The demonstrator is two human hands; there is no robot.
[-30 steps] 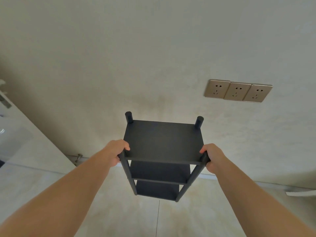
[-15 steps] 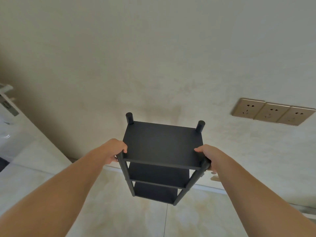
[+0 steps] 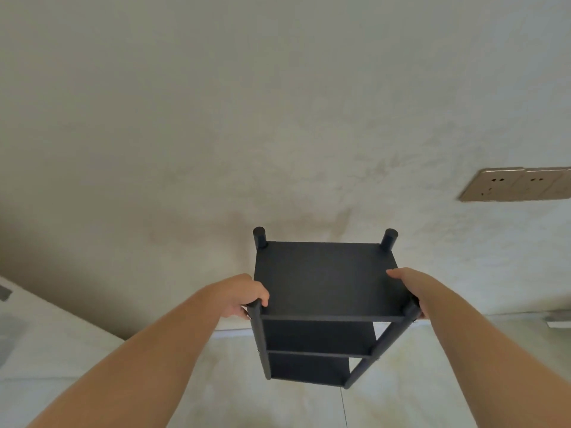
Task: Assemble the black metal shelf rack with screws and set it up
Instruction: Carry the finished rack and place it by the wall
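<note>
The black metal shelf rack (image 3: 324,279) stands upright in front of the wall, with three shelves between four round posts. I see it from above. My left hand (image 3: 244,296) grips the top of the near left post. My right hand (image 3: 409,288) holds the near right corner, fingers curled around the near right post and thumb lying along the top shelf's right edge. The rack's feet are hidden under the lowest shelf, so I cannot tell whether it touches the floor.
A pale plaster wall (image 3: 278,118) rises right behind the rack. A row of gold wall sockets (image 3: 519,183) sits at the right edge. Beige floor tiles (image 3: 234,393) lie below. A white surface (image 3: 46,335) runs along the left.
The view has swung left: the sockets slid to the right edge. The rack sits slightly further right in view, both hands still holding its near top corners.
</note>
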